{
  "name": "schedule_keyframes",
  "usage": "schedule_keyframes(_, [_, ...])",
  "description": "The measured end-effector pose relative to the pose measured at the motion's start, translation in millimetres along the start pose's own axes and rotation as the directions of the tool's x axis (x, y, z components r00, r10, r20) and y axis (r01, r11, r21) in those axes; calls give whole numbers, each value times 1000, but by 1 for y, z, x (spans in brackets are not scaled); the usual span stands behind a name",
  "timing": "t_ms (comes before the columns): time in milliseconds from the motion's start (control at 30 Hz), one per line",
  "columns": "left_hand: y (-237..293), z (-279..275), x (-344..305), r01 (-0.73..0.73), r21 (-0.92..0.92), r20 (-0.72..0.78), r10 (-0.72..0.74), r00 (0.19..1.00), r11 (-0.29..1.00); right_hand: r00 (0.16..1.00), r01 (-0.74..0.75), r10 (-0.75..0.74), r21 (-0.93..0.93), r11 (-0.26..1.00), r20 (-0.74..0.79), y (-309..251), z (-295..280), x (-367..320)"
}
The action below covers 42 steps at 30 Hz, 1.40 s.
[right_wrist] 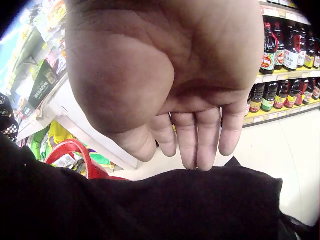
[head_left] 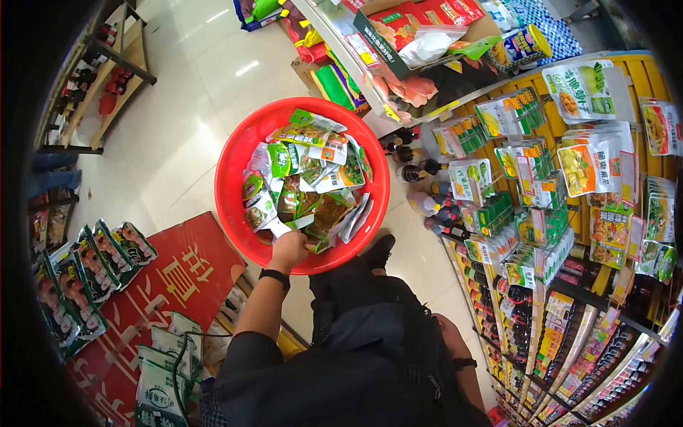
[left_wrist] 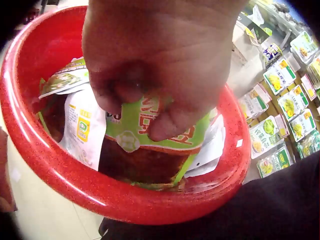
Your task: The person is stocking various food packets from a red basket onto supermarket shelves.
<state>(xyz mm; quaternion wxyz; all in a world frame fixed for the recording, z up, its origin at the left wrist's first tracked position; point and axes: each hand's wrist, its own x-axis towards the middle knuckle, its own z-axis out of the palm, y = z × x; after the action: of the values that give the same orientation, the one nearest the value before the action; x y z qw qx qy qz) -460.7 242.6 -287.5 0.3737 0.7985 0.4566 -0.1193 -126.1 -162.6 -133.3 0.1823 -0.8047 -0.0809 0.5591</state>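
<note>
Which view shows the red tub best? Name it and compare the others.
The head view: it shows nearly the whole rim of the red tub and the packets inside. The left wrist view is closer, but the left hand blocks part; the right wrist view shows only some rim beyond dark clothing.

The green packet (left_wrist: 145, 162) is being partly covered by the left hand (left_wrist: 160, 55), itself being cropped above! From the right wrist, the red tub (right_wrist: 92, 167) is being mostly blocked by dark clothing (right_wrist: 150, 205); in the head view, bottle labels (head_left: 558, 307) are being rendered unreadably small.
</note>
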Motion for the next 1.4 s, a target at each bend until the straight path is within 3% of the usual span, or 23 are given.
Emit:
schedule_keyframes(100, [-12,-7,2,68,-276,18,-66,998,959,998,33,-35,27,999,53,3,2,5])
schedule_keyframes(167, [-27,-10,19,120,-518,23,-126,992,847,997,48,-50,31,998,65,3,4,6])
schedule_keyframes(200, [-58,19,46,-27,-688,-78,-36,996,725,996,53,-55,31,998,70,2,6,6])
schedule_keyframes(233, [-55,-5,58,171,-765,109,-137,985,621,997,47,-46,-12,999,64,-2,6,5])
schedule_keyframes(267, [-36,-37,62,199,-634,-19,-273,962,747,998,41,-38,-57,998,57,-10,7,3])
schedule_keyframes(300, [-69,-18,91,14,-559,-207,-156,966,829,998,36,-31,-104,994,48,-22,8,-1])
schedule_keyframes(333, [-59,-46,96,-29,-530,-309,-161,937,848,998,44,-36,-155,987,57,-43,12,-9])
schedule_keyframes(367, [-61,-64,112,104,-562,-172,-239,956,820,996,-21,32,-132,991,85,-31,10,-2])
schedule_keyframes(400, [-70,-65,126,148,-588,-217,-331,918,795,989,-87,99,-111,990,110,-21,8,4])
schedule_keyframes(433, [-91,-60,148,133,-516,-254,-299,920,847,990,-34,63,-228,973,125,-29,8,5])
schedule_keyframes(500, [-106,-71,169,175,-467,-299,-340,892,867,985,-25,61,-217,976,161,-23,5,11])
schedule_keyframes(533, [-121,-70,182,130,-341,-395,-268,879,931,981,-47,83,-204,978,174,-18,3,16])
schedule_keyframes(733, [-154,-86,230,299,-310,-283,-388,877,902,973,-123,168,-262,957,158,-12,1,17])
schedule_keyframes(767, [-150,-95,234,339,-314,-175,-405,898,887,977,-128,166,-254,959,137,-10,3,16])
schedule_keyframes(833, [-169,-77,258,396,-312,-187,-464,866,864,977,-137,174,-264,955,121,-14,4,14])
schedule_keyframes(900, [-198,-58,286,392,-383,-90,-456,885,836,971,-141,191,-304,942,141,-26,1,15])
schedule_keyframes(967, [-231,-32,312,322,-493,-77,-409,909,808,971,-134,187,-312,941,147,-21,-4,20])
schedule_keyframes(1067, [-196,-31,300,351,-196,-385,-401,831,916,964,-177,226,-296,939,140,-26,-11,25])
schedule_keyframes(1133, [-232,-4,325,244,-550,-167,-391,905,799,965,-174,221,-292,941,138,-28,-10,23])
schedule_keyframes(1200, [-234,-7,315,174,-732,-73,-329,941,659,976,-104,158,-316,943,150,-30,-9,28])
schedule_keyframes(1267, [-176,-35,282,88,-785,-104,-271,957,614,981,-86,137,-330,940,134,-41,-10,32])
schedule_keyframes(1333, [-173,-18,272,-26,-873,-176,-266,948,487,984,-69,115,-299,952,137,-44,-8,35])
schedule_keyframes(1400, [-125,-30,236,-161,-857,-343,-308,888,490,987,-56,88,-227,972,136,-35,-9,42])
